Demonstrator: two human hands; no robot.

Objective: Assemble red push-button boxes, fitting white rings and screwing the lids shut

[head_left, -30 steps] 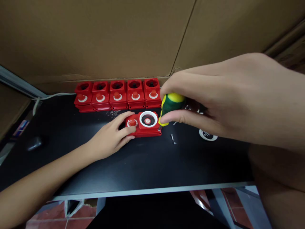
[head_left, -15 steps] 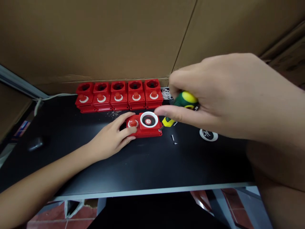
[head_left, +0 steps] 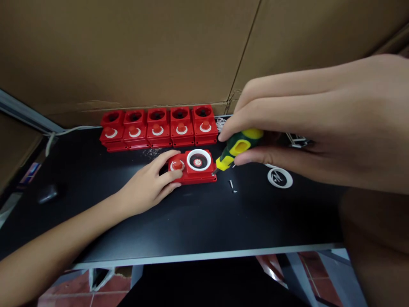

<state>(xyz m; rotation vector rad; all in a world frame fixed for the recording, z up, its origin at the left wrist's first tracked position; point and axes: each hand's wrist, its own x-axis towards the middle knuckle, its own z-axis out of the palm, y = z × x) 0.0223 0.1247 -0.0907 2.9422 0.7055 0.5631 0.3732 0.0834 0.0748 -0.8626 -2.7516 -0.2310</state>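
Observation:
A red plastic box (head_left: 204, 178) with a red domed button and a white-ringed round opening lies on the black table. My left hand (head_left: 159, 181) grips its left end, fingers wrapped around the button side. In my right hand (head_left: 281, 123) is a screwdriver (head_left: 239, 147) with a green and yellow handle, held between thumb and fingers. The tip of its shaft meets the box's right front corner. Loose screws (head_left: 231, 184) lie on the table just right of the box. Farther right sits a white ring (head_left: 289, 181) with several screws inside it.
Several similar red boxes (head_left: 157, 128) stand in a row along the cardboard wall (head_left: 134, 51). White cord (head_left: 220, 123) is bunched at the row's right end. A small dark object (head_left: 47, 193) lies at the table's left. The table's pale front edge (head_left: 204, 258) runs below my hands.
My right hand has turned about the screwdriver, its fingers loosening and extending along the handle. My left hand stays on the box.

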